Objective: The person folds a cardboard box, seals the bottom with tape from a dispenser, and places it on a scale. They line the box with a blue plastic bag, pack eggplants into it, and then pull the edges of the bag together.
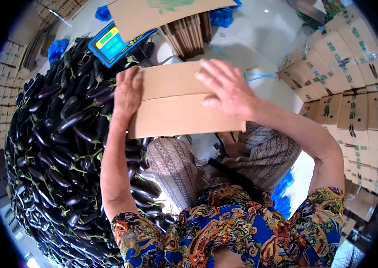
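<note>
In front of me is a cardboard box (171, 109), its two top flaps folded in and meeting along a seam. My left hand (127, 91) grips its left edge, fingers bent against the side. Spread over the right part of the top lies my right hand (227, 87), its fingers stretched out and apart. What the box holds is hidden. A large heap of eggplants (63, 165) rises close beside my left arm.
A scale with a blue display (113, 44) stands beyond the heap, partly behind a cardboard sheet (166, 15). Folded cardboard pieces (186, 35) stand upright ahead. Stacked printed boxes (345, 67) line the right side. Blue plastic (282, 192) lies on the floor.
</note>
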Tool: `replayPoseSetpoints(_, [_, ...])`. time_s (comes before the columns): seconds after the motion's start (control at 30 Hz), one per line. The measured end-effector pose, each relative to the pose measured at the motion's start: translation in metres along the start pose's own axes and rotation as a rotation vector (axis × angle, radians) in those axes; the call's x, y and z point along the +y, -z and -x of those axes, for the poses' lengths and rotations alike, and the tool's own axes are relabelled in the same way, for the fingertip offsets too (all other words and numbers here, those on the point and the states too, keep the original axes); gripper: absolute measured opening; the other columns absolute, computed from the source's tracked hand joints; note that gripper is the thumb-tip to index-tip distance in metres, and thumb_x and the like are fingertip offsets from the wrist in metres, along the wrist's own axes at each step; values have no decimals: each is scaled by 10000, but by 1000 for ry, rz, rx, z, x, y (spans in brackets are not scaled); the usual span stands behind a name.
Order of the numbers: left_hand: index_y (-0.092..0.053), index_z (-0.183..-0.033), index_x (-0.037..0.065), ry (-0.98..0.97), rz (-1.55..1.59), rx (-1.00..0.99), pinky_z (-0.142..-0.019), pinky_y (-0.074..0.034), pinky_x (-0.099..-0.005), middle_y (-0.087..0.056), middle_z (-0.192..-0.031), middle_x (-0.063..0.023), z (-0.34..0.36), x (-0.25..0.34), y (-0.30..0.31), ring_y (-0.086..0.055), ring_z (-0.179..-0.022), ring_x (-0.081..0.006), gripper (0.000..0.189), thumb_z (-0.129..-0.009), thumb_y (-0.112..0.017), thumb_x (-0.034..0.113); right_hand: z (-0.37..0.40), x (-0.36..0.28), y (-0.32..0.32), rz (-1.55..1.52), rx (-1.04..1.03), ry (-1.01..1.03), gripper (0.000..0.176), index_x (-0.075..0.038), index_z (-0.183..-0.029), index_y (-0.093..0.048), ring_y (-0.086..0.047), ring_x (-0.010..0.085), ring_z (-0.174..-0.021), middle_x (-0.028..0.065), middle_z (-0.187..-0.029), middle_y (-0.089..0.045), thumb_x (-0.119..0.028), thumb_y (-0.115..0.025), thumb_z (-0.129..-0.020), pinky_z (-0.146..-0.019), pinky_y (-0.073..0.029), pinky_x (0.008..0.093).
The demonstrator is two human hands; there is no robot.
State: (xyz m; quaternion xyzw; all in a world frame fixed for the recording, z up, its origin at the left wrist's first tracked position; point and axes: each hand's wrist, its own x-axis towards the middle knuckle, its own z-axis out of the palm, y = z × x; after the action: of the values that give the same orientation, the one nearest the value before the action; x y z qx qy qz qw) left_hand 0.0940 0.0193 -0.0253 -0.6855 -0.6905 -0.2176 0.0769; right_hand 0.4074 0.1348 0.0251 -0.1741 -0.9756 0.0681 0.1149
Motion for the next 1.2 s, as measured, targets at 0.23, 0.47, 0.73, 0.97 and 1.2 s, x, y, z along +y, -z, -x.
replayPoseSetpoints(0.23, [-567, -1198, 79, 272, 136, 26, -900, -451, -433, -574, -1142, -192, 4, -3, 12, -517, -1066, -377, 279, -992, -468, 239, 13, 20, 12, -398, -286, -569, 494, 29, -952, -598, -650, 370, -820, 244, -859, -648, -460, -585, -884, -726, -521, 450])
replayPoseSetpoints(0.47, [-538, -1248, 67, 380, 189, -20, -959, -416, -425, -564, -1185, -194, -2, -2, 4, -493, -1115, -378, 345, -996, -439, 281, 11, 41, 15, -280, -341, -393, 207, -105, -903, -638, -654, 357, -747, 169, -792, -664, -296, -557, -900, -670, -524, 473])
replayPoseSetpoints(0.73, [-528, -1288, 14, 345, 71, -61, -1006, -370, -424, -540, -1246, -239, 5, -42, -15, -481, -1167, -386, 474, -988, -433, 368, 81, 116, 4, -102, -192, -248, 194, -102, -1018, -610, -654, 329, -755, 122, -927, -652, -131, -572, -830, -621, -526, 449])
replayPoseSetpoints(0.97, [-542, -1266, 26, 388, 177, -82, -921, -412, -417, -575, -1148, -223, -8, -5, 9, -531, -1064, -365, 441, -1014, -413, 363, 272, 160, -69, -170, -95, -881, 399, -65, -1161, -528, -512, 401, -1122, 225, -1155, -570, -210, -641, -808, -896, -445, 477])
replayPoseSetpoints(1.2, [-553, -1260, 24, 452, 203, -121, -963, -399, -389, -560, -1206, -176, -15, 17, 19, -528, -1115, -308, 444, -1014, -433, 373, 318, 130, -200, -421, -197, -968, 533, -53, -1183, -566, -552, 398, -1030, 198, -1085, -604, -297, -738, -741, -888, -465, 468])
